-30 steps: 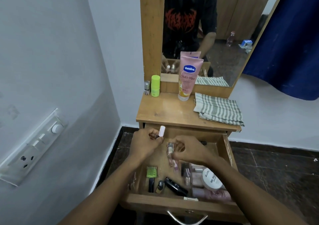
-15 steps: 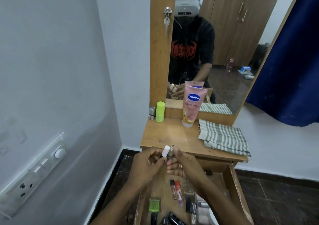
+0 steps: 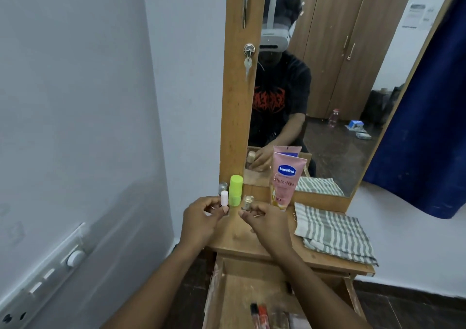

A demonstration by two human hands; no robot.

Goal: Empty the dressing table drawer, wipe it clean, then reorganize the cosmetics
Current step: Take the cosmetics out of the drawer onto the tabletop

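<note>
My left hand (image 3: 201, 221) pinches a small white stick (image 3: 224, 198) upright over the back left of the dressing table top (image 3: 237, 238). Close beside it, my right hand (image 3: 267, 224) holds a small clear bottle (image 3: 247, 202) with a pale cap. Just behind stand a green tube (image 3: 235, 190) and a small silver jar (image 3: 223, 187). A pink Vaseline tube (image 3: 286, 179) leans on the mirror. Below, the drawer (image 3: 227, 296) is pulled out, with a few lip products (image 3: 259, 314) lying at the frame's bottom edge.
A folded striped cloth (image 3: 332, 235) lies on the right of the table top. The mirror (image 3: 327, 81) rises behind, with a key (image 3: 248, 63) in its wooden side panel. A white wall with a switch panel (image 3: 58, 265) is on the left, a blue curtain (image 3: 428, 116) on the right.
Both hands rose out of the drawer and moved back over the table top, carrying the white stick and the small bottle. The view tilted up, so most drawer contents dropped out of sight.
</note>
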